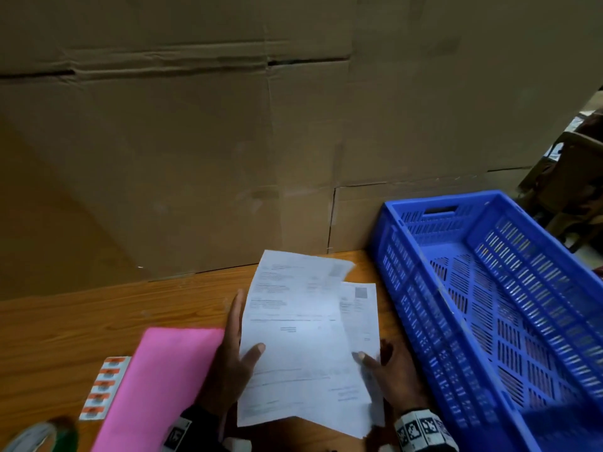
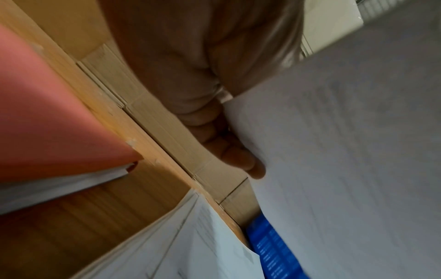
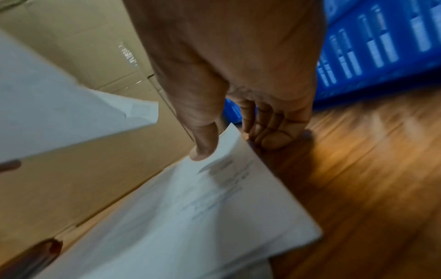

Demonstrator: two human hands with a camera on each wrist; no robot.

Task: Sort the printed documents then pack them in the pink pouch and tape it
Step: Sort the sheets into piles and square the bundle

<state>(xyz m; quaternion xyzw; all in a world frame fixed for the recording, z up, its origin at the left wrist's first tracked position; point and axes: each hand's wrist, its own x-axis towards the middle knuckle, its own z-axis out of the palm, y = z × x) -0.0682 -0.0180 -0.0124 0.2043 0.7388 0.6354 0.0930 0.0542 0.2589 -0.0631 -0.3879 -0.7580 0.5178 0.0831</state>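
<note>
Above the wooden table (image 1: 81, 321) I hold printed documents in both hands. My left hand (image 1: 233, 357) grips the top sheet (image 1: 293, 324), thumb on its face and fingers (image 2: 229, 151) behind it. My right hand (image 1: 386, 370) pinches the sheets underneath (image 1: 359, 314) at their right edge; its thumb (image 3: 205, 147) presses on the paper (image 3: 190, 217) and its fingers curl below. The pink pouch (image 1: 156, 386) lies flat on the table just left of my left hand, and shows too in the left wrist view as the pouch (image 2: 47, 113).
A blue slatted crate (image 1: 489, 305) stands close on the right. A cardboard wall (image 1: 195, 141) closes off the back of the table. A sheet of orange stickers (image 1: 101, 389) lies left of the pouch, with a tape roll (image 1: 39, 435) at the bottom left corner.
</note>
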